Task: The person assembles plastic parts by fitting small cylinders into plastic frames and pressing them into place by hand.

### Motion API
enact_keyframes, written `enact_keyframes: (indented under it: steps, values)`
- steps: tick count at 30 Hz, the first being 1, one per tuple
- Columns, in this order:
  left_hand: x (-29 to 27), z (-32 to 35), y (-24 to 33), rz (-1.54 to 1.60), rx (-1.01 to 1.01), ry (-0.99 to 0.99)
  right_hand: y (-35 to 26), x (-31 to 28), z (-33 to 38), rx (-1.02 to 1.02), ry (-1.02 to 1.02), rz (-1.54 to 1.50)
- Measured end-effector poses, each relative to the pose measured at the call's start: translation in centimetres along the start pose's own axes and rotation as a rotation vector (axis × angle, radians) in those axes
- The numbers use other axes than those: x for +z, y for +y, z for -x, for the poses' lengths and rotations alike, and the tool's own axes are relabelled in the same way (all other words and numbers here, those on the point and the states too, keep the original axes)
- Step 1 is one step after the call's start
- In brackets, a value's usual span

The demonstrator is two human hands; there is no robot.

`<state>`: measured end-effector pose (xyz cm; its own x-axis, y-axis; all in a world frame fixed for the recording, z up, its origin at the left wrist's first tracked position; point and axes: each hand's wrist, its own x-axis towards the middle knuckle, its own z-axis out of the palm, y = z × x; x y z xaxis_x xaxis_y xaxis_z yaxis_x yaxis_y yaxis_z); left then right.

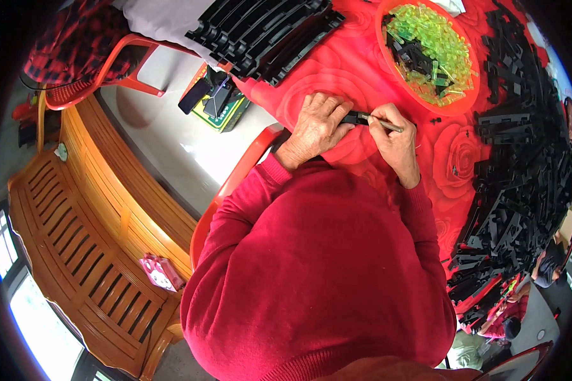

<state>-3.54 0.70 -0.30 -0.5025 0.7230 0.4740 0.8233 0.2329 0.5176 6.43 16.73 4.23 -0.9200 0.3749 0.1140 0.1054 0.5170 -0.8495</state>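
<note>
My left hand (318,126) presses a small black plastic part (353,118) against the red rose-patterned tablecloth (337,82). In my right hand (397,141) is a slim pen-like tool (389,125), pinched between thumb and fingers, its tip at the right end of that part. My fingers hide most of the part. Beyond my right hand stands a red basin (456,105) of translucent yellow-green plastic pieces (429,35), with some black pieces (414,58) among them. Long black plastic strips (254,38) lie in a row at the far left of the table.
A large heap of black plastic parts (521,165) covers the table's right side. To the left are a red chair (102,76), a wooden bench (95,254) with a pink bag (161,272), and a green-yellow box (225,117) on the floor. Other people (508,324) show at lower right.
</note>
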Motion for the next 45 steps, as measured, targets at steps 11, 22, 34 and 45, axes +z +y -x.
enact_keyframes:
  steps: [11,22,34,45]
  values:
    - [-0.2,0.1,-0.2,0.035,0.003,-0.013,-0.3,-0.2,-1.0,0.002,-0.139,0.070]
    - [0.2,0.3,-0.3,0.044,0.001,0.009,-0.3,0.3,-1.9,-0.182,-0.236,0.196]
    - [-0.5,1.3,0.5,-0.033,-0.042,0.001,0.3,-3.6,-0.1,0.140,0.022,-0.412]
    - [-1.8,-0.5,0.4,0.088,-0.165,-0.130,1.4,-4.4,3.4,0.294,0.044,-0.624]
